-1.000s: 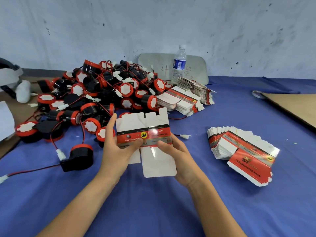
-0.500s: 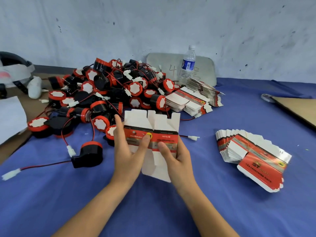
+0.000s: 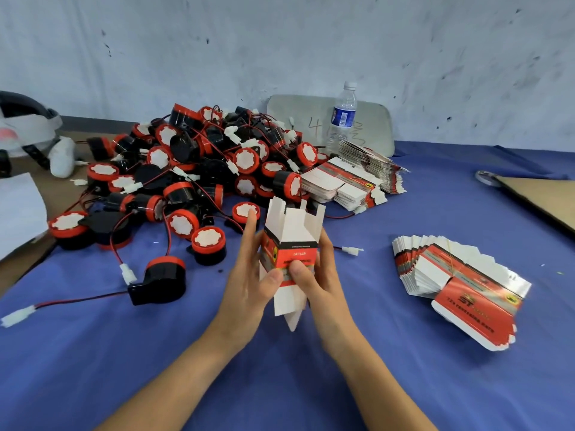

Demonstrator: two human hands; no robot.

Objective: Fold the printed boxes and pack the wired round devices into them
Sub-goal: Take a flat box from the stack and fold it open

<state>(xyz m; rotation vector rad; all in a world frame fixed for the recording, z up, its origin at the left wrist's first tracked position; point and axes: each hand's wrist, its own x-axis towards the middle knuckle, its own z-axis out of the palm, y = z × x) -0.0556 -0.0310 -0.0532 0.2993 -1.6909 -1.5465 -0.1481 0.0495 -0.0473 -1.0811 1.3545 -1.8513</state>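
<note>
Two-handed hold on one printed box [image 3: 292, 244], raised just above the middle of the blue-covered bench [image 3: 373, 368]. Left hand [image 3: 249, 284] on the box's left side: thumb pressed to the red front panel, fingers stretched up along the far side, card pinched between them. Right hand [image 3: 320, 284] on the right side: thumb next to the left thumb on the front, fingers curled round the back. Box part opened into a tube, upright and slightly tilted, white top flaps standing up, white bottom flaps hanging toward the cloth.

Behind and to the left, a large pile of round devices [image 3: 199, 169]: black bodies, red rims, white faces, red and black wires tangled through. At the pile's near edge, one black device [image 3: 161, 281] lying apart, wire trailing left to a white plug. Right of both hands and well apart, a fanned stack of flat boxes [image 3: 460, 284]. Second stack [image 3: 351, 178] at the back, touching the pile's right edge. Water bottle [image 3: 342, 116] upright behind it, in front of a grey board [image 3: 298, 119]. Loose white connector [image 3: 353, 251] on the cloth just right of the right hand.
</note>
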